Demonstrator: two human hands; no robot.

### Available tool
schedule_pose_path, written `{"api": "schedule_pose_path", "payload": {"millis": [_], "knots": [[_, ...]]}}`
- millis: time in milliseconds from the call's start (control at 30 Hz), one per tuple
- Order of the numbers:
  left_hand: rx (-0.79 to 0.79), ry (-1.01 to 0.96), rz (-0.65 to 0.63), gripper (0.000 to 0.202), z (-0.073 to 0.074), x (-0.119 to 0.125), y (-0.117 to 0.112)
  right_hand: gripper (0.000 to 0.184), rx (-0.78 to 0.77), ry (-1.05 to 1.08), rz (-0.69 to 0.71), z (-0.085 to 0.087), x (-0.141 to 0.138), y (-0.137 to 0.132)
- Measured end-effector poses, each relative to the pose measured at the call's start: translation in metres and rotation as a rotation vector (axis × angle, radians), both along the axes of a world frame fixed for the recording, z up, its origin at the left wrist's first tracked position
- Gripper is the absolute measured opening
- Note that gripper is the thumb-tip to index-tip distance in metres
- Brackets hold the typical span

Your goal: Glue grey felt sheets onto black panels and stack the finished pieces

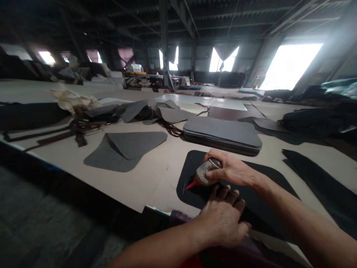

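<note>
My right hand point(229, 170) is wrapped round a squeeze bottle point(203, 174) with a worn, stained body and a red pointed nozzle. The bottle is tipped, its nozzle pointing down at the left part of a black sheet point(191, 163) with rounded corners. A thin pale line shows on the sheet by the nozzle tip. Lying on the same sheet near its front edge, my left hand point(224, 219) has its fingers stretched out and holds nothing. Both forearms cover parts of the sheet.
Behind the sheet stands a stack of grey rounded pieces point(223, 131). A folded grey piece point(131, 143) lies to the left, near dark strips point(58, 136) and a crumpled plastic bag point(72, 99). Black material point(320, 182) lies at right. The table edge point(122, 201) runs along the front.
</note>
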State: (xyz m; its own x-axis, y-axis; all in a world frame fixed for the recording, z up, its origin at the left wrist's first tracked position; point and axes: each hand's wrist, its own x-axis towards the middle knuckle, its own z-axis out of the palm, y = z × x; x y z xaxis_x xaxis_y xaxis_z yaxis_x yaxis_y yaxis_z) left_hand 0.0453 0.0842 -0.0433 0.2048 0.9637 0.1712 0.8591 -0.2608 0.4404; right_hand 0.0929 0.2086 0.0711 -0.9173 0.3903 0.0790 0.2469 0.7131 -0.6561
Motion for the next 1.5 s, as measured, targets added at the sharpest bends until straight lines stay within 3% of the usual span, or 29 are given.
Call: {"api": "schedule_pose_path", "payload": {"millis": [267,600,800,933,1067,1333,1500], "knots": [[0.005,0.034,-0.010,0.066,0.002,0.000,0.000,0.029,0.422,0.021,-0.056,0.007,-0.026,0.016],[0.044,-0.002,0.012,0.063,0.000,0.000,-0.002,0.024,0.604,0.034,-0.214,-0.006,-0.057,0.058],[0.046,0.009,0.019,0.061,0.004,-0.001,-0.001,0.024,0.606,-0.034,-0.246,0.004,-0.051,0.069],[0.042,0.018,0.028,0.057,0.003,0.000,-0.001,0.024,0.613,-0.112,-0.307,0.017,-0.020,0.080],[0.027,0.054,0.039,0.055,0.001,0.000,0.000,0.022,0.621,-0.195,-0.419,0.023,0.033,0.094],[0.041,0.133,0.056,0.054,-0.003,0.000,0.003,0.022,0.591,-0.299,-0.636,0.016,0.153,0.120],[0.029,0.157,0.069,0.053,0.001,0.001,0.004,0.028,0.549,-0.304,-0.734,0.012,0.202,0.122]]}}
